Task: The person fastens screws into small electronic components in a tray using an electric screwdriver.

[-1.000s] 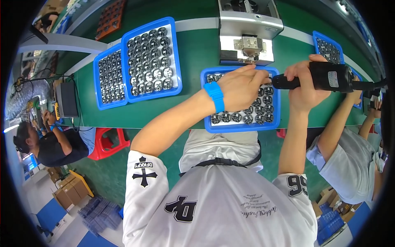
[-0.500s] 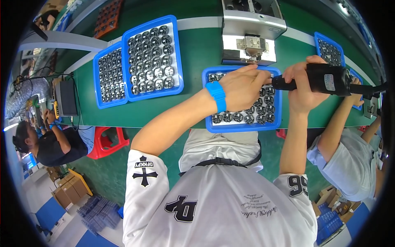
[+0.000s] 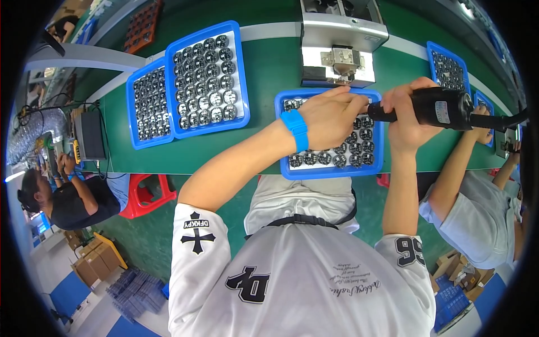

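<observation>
My right hand wraps round a black electric screwdriver, which lies almost level with its cord running off to the right. Its narrow nose points left at the fingers of my left hand. That hand, with a blue wristband, is over a blue tray, its fingers drawn together by the screwdriver's tip. Whatever the left fingers pinch is hidden. Rows of small round black parts with shiny tops sit on a white liner in the tray, partly covered by my left hand.
A metal machine with a silver fixture stands just behind the tray. Two more blue trays of round parts lie at the left, one overlapping the other. Further right is another filled tray, near a co-worker's arm.
The screwdriver and my right hand have shifted slightly left. My left hand stays at the tip. The whole view has moved a little.
</observation>
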Demonstrator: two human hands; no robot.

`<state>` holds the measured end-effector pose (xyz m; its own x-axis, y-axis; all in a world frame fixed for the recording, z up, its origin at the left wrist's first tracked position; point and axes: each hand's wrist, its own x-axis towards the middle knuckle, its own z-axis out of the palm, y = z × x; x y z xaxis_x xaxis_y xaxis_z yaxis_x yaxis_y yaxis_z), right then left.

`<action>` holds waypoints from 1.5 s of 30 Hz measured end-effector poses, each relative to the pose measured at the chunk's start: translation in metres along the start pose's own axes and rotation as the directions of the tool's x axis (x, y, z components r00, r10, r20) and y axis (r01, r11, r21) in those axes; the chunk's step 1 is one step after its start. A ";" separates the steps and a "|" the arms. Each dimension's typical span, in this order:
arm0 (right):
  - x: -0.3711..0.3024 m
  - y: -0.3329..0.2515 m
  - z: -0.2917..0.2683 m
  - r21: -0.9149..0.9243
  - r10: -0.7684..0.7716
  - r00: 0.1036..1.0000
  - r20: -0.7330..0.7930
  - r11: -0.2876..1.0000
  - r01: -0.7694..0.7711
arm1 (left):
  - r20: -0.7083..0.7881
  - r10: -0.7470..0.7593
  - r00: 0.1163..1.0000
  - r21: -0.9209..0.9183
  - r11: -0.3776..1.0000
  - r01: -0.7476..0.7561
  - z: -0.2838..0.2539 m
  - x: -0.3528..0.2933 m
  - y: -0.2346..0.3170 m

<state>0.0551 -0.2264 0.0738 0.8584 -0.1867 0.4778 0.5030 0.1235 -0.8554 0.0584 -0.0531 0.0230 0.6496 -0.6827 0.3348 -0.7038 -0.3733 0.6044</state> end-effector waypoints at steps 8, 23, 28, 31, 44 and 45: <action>0.004 -0.010 0.002 -0.058 0.058 0.997 -0.053 0.996 -0.061 | 0.065 -0.019 0.998 0.029 0.999 0.017 0.000 0.002 0.002; 0.076 -0.040 0.092 0.106 0.132 0.990 -0.047 0.986 -0.126 | 0.000 0.013 1.000 0.031 0.999 -0.013 -0.010 0.000 0.016; 0.075 -0.029 0.088 -0.038 0.155 0.987 0.034 0.987 -0.154 | -0.072 0.025 0.997 0.032 0.999 -0.023 -0.021 -0.025 0.032; 0.071 -0.020 0.074 -0.054 0.129 0.987 0.094 0.991 -0.124 | -0.074 -0.012 0.997 0.068 0.998 0.017 -0.025 -0.037 0.032; 0.005 -0.038 -0.023 -0.063 -0.081 0.995 -0.066 0.995 0.077 | -0.033 0.019 0.999 0.139 0.990 -0.014 -0.005 -0.012 0.029; 0.002 -0.035 -0.024 -0.065 -0.079 0.994 -0.070 0.995 0.075 | -0.040 0.025 0.999 0.145 0.989 -0.019 -0.003 -0.010 0.028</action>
<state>0.0371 -0.2547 0.0997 0.8065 -0.2637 0.5291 0.5583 0.0453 -0.8284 0.0330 -0.0548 0.0384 0.6428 -0.6661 0.3783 -0.7502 -0.4475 0.4867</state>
